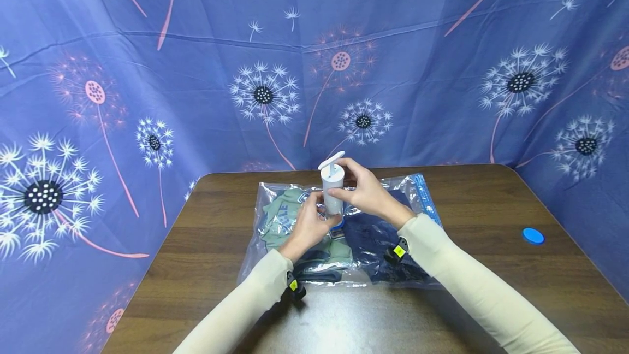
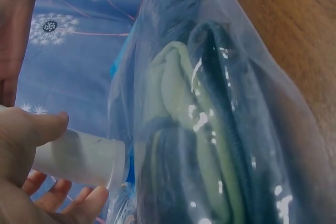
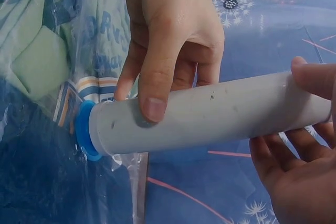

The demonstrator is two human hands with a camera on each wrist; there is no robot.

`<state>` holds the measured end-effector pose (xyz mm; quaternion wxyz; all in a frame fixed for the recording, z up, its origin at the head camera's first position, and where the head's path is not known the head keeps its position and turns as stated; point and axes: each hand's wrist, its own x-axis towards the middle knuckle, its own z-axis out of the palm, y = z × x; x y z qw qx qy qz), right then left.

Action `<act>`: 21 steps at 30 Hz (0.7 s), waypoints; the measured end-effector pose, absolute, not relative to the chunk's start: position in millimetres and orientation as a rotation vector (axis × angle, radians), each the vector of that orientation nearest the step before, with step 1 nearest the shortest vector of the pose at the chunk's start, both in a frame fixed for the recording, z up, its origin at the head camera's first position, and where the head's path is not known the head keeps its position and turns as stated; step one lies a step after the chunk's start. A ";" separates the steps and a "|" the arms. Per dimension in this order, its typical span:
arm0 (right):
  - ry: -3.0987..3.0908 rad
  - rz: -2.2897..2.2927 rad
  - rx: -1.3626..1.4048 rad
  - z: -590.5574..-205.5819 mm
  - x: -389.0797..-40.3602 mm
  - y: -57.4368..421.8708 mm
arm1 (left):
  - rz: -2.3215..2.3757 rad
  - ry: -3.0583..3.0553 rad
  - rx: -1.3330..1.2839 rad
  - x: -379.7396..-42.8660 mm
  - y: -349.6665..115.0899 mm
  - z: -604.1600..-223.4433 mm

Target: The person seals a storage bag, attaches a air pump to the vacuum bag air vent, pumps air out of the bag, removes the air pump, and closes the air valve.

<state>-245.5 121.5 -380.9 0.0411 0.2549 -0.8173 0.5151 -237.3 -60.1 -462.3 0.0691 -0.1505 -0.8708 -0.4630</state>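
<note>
A white hand pump point(image 1: 332, 201) stands nearly upright on a clear vacuum storage bag point(image 1: 249, 250), its tilted handle point(image 1: 331, 160) raised a little above the barrel. Low on the barrel, my left hand point(image 1: 307, 228) holds it between thumb and fingers. Higher up, just under the handle, my right hand point(image 1: 366, 190) grips it. In the right wrist view the pump's lower end meets a blue valve ring point(image 3: 84, 129) on the bag. Inside the bag lie a folded green garment point(image 1: 277, 225) with lettering and a dark blue garment point(image 1: 371, 239).
A round blue cap point(image 1: 533, 235) lies on the brown wooden table point(image 1: 481, 277), right of the bag. Along the bag's right edge runs a blue zip strip point(image 1: 426, 198). Behind the table hangs a blue dandelion-print cloth point(image 1: 417, 97).
</note>
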 end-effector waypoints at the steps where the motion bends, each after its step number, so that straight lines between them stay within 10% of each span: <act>1: -2.506 1.571 0.776 -380.9 -245.2 121.3 | -1.388 -2.619 -0.444 -237.1 -59.6 -462.5; 21: -2.448 1.588 0.913 -381.4 -245.8 124.0 | -1.370 -2.680 -0.430 -238.4 -57.5 -456.2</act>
